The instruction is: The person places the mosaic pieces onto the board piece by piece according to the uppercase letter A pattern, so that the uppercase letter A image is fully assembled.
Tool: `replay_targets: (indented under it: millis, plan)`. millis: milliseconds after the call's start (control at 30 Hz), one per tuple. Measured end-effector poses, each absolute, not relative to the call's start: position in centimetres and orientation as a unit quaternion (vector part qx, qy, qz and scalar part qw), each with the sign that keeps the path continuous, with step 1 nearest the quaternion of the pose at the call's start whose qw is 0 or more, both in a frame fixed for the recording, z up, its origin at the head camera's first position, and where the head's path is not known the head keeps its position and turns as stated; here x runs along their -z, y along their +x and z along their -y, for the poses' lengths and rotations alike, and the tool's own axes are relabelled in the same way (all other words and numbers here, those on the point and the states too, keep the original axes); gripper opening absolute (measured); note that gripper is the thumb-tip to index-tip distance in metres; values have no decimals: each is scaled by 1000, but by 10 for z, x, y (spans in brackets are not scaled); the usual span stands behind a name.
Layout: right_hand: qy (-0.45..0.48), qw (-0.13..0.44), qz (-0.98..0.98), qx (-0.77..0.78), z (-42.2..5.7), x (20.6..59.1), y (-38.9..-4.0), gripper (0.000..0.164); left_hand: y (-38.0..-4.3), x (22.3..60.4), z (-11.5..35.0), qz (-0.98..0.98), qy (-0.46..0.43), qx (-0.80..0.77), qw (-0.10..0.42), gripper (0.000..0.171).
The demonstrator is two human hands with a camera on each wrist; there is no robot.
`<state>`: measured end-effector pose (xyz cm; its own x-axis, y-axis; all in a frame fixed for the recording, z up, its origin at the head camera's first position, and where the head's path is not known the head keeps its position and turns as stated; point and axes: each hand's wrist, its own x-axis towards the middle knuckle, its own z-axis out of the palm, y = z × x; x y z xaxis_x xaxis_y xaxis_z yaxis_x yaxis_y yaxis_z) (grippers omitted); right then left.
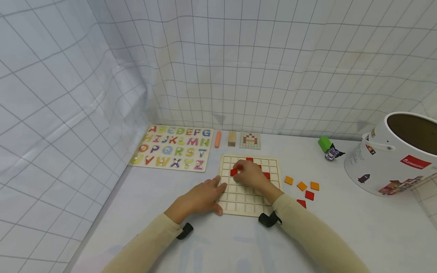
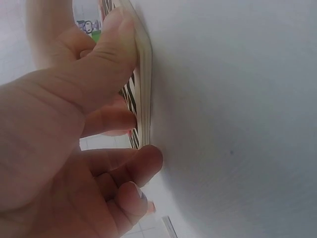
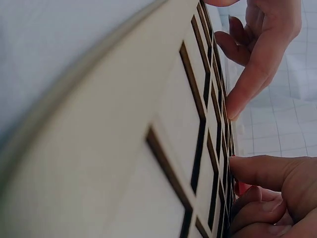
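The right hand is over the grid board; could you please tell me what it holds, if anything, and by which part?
It cannot be told: a red tile shows by the right hand, but whether its fingers pinch it is unclear.

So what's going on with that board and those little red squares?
A person is working on the board with both hands. The right hand is over it, fingers at a red tile; I can't tell whether they're pinching it or it's lying in its square. The left hand touches the board's left edge. More red tiles are on the board, but many squares are bare. Loose orange tiles and red ones lie to its right.
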<state>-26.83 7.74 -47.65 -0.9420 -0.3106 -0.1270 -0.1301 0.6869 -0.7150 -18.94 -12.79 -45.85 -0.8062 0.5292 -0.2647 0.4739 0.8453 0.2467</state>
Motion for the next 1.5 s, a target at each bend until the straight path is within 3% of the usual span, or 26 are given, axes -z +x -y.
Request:
replay_targets:
  millis: [367,633,867,1133,1500]
  plan:
    - [-122,129,-904,388,-74,474,-267,29,-188,458,128,-947,263,-82,166,92]
    - [-122,132,-888,423,-87,457,-261,38,-191,459,128,-945,270,-80,165,93]
    - [-146,124,-852,487,-171,428,-238,43,-190,458,128,-945,259,-90,178,93]
    - [-71,131,-863,483,-284,438,-189,51,-187,455,128,-948,251,-86,179,92]
    - [4,159,-888,432,-308,477,-150,51,-187,457,127,-945,263,-90,172,91]
